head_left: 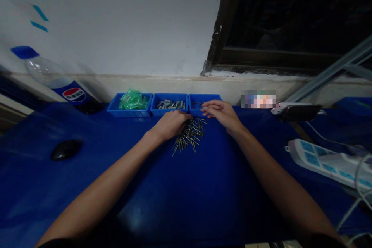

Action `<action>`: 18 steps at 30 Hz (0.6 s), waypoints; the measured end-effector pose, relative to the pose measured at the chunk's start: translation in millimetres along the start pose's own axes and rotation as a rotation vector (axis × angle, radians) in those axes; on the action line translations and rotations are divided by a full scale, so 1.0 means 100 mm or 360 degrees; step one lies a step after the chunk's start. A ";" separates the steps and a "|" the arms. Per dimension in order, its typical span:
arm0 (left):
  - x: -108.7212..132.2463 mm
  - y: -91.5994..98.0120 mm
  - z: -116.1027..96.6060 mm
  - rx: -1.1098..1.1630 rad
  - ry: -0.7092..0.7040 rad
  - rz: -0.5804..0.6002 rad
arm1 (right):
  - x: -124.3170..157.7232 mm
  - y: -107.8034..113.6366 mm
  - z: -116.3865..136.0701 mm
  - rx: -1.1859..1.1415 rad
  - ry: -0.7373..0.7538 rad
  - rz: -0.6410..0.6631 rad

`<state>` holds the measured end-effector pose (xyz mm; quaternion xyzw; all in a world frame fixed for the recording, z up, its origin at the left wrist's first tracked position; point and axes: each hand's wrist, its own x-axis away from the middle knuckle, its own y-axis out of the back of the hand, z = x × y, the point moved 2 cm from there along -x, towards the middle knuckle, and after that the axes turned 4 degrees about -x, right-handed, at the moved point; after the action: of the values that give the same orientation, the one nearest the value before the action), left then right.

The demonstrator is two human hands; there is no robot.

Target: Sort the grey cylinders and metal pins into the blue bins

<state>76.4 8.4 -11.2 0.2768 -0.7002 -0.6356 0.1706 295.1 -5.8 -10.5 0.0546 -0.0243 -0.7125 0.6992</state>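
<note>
A loose pile of thin metal pins [190,135] lies on the blue table in front of three small blue bins. My left hand [173,124] rests over the pile's left upper edge, its fingers curled and their tips hidden. At the front edge of the right bin [205,112] is my right hand [217,112], thumb and fingers closed together on something small and thin that I cannot make out. A few small metal pieces show inside that bin. The middle bin [170,112] holds short metal cylinders [171,104], and the left bin [129,113] holds green plastic packaging [133,100].
A cola bottle [72,93] stands at the left by the wall, with a black mouse [66,150] nearer me. On the right are a phone [300,112], a white power strip [328,162] with cables, and a metal frame [328,69].
</note>
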 end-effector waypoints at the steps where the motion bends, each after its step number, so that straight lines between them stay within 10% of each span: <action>1: 0.00 -0.01 0.00 -0.0016 0.0012 0.0022 | 0.00 0.00 0.00 0.0004 -0.0005 0.0001; 18: -0.01 -0.07 0.01 0.0011 0.0072 0.0071 | 0.00 -0.03 -0.03 0.0007 -0.0021 0.0057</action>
<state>77.6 10.0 -18.2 0.2759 -0.7044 -0.6227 0.1997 292.7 -5.4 -13.8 0.0510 -0.0314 -0.7002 0.7114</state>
